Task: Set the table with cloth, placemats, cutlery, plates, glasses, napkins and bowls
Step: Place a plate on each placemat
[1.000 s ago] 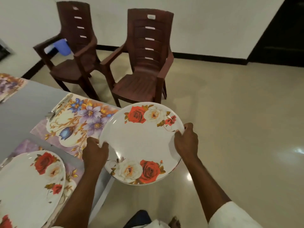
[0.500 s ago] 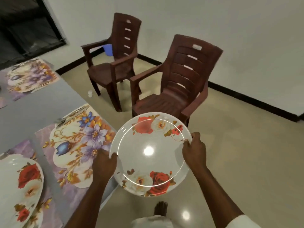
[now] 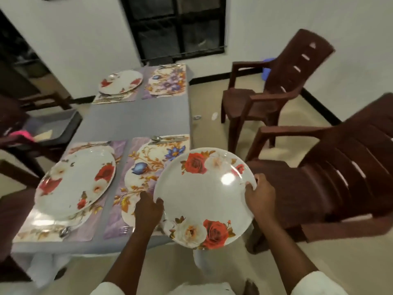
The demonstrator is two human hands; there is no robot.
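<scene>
Grey table (image 3: 136, 118) by dark window, four mats laid, two already carry plates. Plate (image 3: 204, 196) held at near right corner, partly over bare mat (image 3: 146, 171), partly past table edge. Risks: slipping from rim grip; landing on cutlery (image 3: 168, 139) at mat's far end. Left hand (image 3: 147, 210) and right hand (image 3: 260, 198) curl over opposite rims, arms extended forward.

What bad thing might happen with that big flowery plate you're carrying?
The held plate is pinched only at its rim by the left hand and right hand, with much of it over the floor beyond the table edge; a slip could drop it. Set down carelessly, it might also knock the cutlery on the bare placemat.
</scene>
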